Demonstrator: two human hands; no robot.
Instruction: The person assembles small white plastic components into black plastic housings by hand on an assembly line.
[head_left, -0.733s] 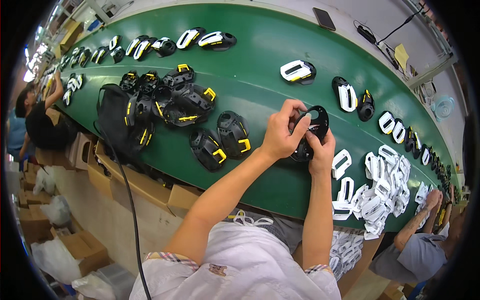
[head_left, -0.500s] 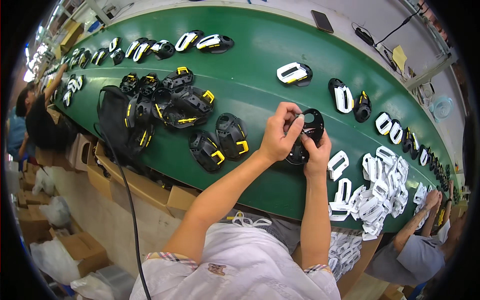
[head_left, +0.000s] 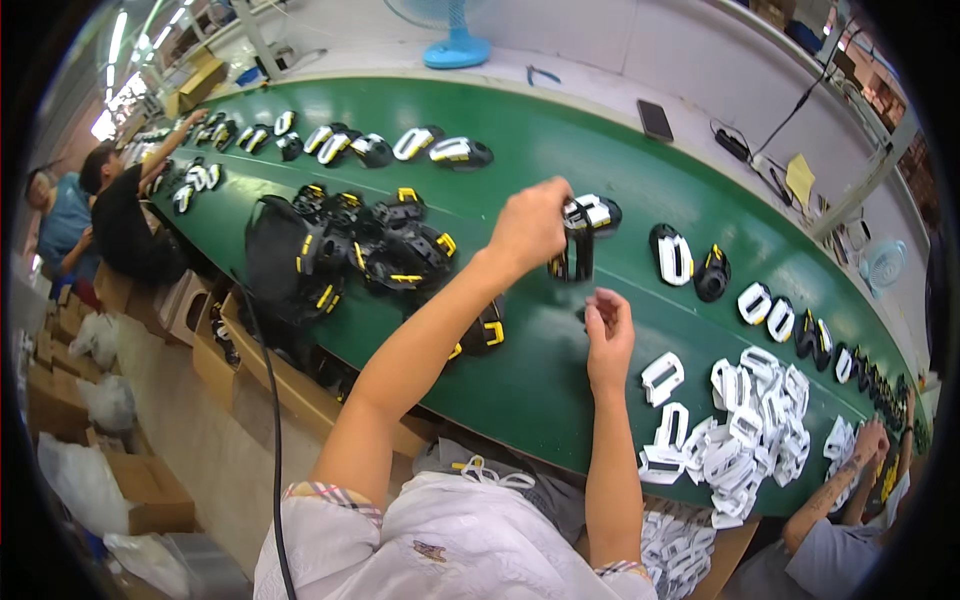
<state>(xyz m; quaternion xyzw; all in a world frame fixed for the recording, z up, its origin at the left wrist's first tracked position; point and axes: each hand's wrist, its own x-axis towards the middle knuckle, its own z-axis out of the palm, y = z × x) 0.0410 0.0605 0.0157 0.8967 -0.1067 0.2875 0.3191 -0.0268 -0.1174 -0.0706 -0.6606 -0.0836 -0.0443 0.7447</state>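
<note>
- Long green conveyor belt (head_left: pixel 600 150) curving from upper left to lower right of the frame.
- Heap of black-and-yellow shells (head_left: pixel 370 250) left of centre, just beside the raised forearm.
- Pile of white frames (head_left: pixel 740 430) at lower right.
- Left hand (head_left: pixel 530 228) at centre, fingers closed around a black part (head_left: pixel 578 252) lifted above the belt.
- Right hand (head_left: pixel 608 335) just below, fingers loosely curled, holding nothing visible.

A single head-worn fisheye view looks steeply down over the green conveyor belt (head_left: pixel 600 150) (edges bowed), close above its near edge.
</note>
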